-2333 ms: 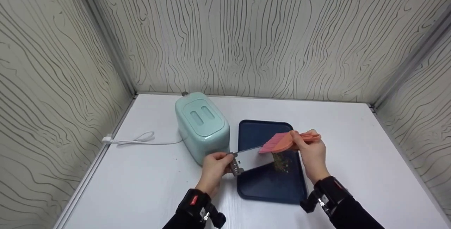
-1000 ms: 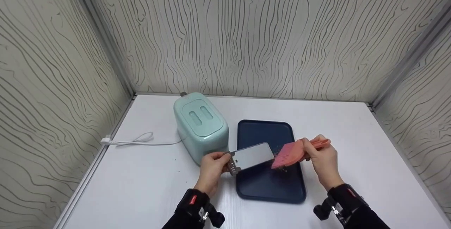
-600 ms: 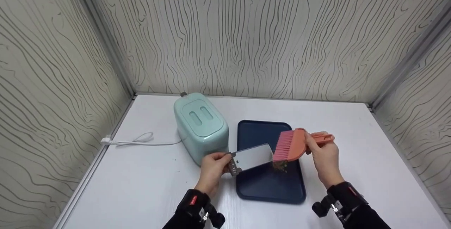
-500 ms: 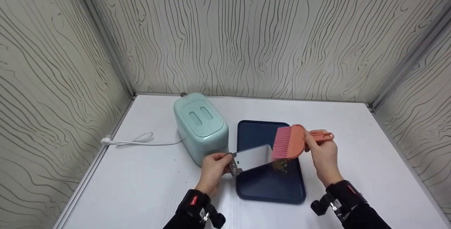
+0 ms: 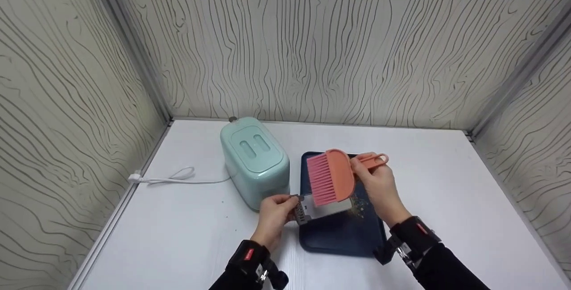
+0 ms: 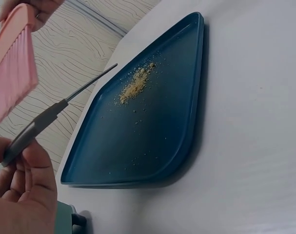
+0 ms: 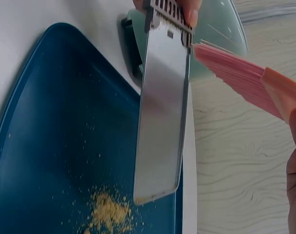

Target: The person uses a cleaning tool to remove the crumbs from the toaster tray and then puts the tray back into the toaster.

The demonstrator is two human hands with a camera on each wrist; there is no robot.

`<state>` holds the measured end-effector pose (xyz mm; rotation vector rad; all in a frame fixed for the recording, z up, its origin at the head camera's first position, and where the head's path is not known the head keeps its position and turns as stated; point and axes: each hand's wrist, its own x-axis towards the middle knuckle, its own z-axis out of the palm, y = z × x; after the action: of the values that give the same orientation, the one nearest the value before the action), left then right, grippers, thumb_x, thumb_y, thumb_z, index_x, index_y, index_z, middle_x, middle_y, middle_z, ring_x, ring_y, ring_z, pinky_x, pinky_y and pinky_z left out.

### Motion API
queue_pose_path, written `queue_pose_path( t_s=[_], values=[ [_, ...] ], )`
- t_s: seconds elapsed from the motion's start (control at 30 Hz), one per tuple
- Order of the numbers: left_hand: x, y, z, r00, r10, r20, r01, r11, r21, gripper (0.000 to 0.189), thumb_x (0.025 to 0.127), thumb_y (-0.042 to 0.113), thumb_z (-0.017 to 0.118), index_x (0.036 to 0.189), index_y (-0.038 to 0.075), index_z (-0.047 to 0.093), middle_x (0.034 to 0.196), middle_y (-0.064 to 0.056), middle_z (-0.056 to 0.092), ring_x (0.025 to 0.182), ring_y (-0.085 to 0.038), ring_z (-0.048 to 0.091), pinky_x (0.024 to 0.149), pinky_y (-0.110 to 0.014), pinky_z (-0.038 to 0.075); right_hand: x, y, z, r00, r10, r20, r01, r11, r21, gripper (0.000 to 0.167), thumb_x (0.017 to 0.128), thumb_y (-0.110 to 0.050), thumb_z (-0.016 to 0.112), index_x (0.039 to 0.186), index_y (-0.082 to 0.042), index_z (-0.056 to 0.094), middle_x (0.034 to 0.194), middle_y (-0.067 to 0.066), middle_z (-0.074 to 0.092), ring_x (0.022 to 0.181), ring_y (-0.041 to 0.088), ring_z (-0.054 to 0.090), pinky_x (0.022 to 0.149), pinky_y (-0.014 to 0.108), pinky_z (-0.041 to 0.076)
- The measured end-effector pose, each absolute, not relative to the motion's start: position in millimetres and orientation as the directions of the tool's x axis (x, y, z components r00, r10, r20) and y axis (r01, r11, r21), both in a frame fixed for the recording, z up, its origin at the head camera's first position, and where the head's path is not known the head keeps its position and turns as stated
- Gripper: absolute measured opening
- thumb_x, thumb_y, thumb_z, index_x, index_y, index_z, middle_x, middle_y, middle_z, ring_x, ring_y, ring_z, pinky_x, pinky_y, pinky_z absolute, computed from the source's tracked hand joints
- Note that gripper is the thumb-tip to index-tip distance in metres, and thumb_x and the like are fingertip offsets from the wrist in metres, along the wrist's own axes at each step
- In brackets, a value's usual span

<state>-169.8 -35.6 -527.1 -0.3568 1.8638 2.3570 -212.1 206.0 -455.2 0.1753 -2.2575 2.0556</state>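
Two grips: left fingers (image 6: 39, 171) pinch a metal plate (image 7: 162, 112), right fingers (image 5: 360, 169) hold a pink brush (image 5: 337, 176) above it

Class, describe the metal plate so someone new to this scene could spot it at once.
In the head view, find the blue tray on the white table, right of the mint toaster. Above the tray, the left hand pinches the plate by its grey slotted end. Unlike the orange brush with pink bristles, the plate is flat and silvery.
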Motion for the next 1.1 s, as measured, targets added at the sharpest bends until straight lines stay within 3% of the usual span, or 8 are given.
queue_pose_path(
  t_s=[0.57,1.1],
  values=[
    [-170,-32,-527,-0.97,-0.028,-0.241,-0.227,-0.25,0.941,0.023,0.094,0.009,0.07,0.105,-0.011,0.069,0.085,-0.006,0.067,0.066,-0.012,0.06,0.061,-0.023,0.054,-222,184,-468,-0.99,-0.08,0.118,-0.12,0.016,-0.993,0.032,0.103,-0.027,0.063,0.118,0.002,0.061,0.106,0.016,0.063,0.092,0.018,0.066,0.079,0.027,0.057],
    [-167,-33,-525,-0.966,-0.003,-0.257,-0.248,-0.252,0.935,0.024,0.095,0.009,0.069,0.108,-0.011,0.068,0.092,-0.012,0.069,0.069,-0.013,0.064,0.064,-0.025,0.057,-225,190,-475,-0.986,-0.041,0.161,-0.166,0.196,-0.966,0.028,0.103,-0.027,0.063,0.115,-0.001,0.064,0.1,0.012,0.065,0.086,0.015,0.065,0.074,0.024,0.055]
  ],
)
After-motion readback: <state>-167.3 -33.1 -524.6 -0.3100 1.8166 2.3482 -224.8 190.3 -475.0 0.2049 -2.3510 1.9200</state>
